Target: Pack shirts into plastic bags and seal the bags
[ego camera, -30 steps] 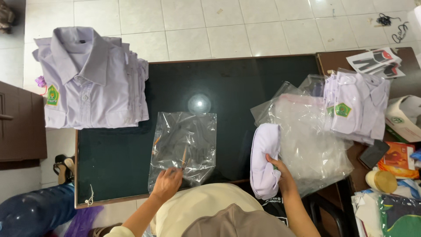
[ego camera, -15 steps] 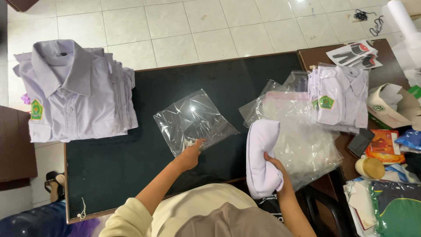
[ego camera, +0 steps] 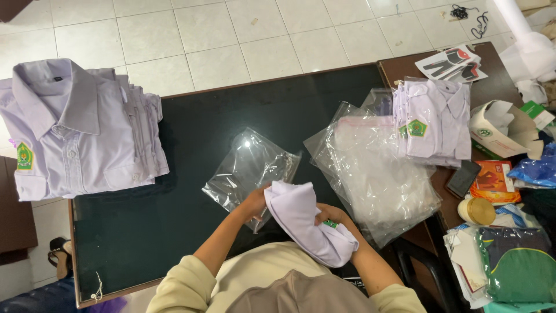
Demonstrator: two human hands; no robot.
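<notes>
Both hands meet over the near edge of the dark tabletop [ego camera: 174,232], bunched around a folded lilac shirt [ego camera: 307,223]. The left hand [ego camera: 255,203] has its fingers closed on the shirt's upper end, just where it overlaps the corner of a clear plastic bag [ego camera: 249,168] lying flat on the table; whether those fingers also pinch the bag I can't make out, since the cloth covers them. The right hand [ego camera: 333,214] grips the shirt's middle, half buried in the fabric, with a bit of green badge peeking out beside it. The shirt's lower end droops toward the person's chest, whose head and shoulders cut off the bottom of the scene.

To the right lies a loose heap of clear bags [ego camera: 376,174], their edges hard to separate, and partly on it a stack of folded lilac shirts with a green badge [ego camera: 434,122]. A taller stack of the same shirts [ego camera: 75,133] sits at the far left, overhanging the table's edge.
</notes>
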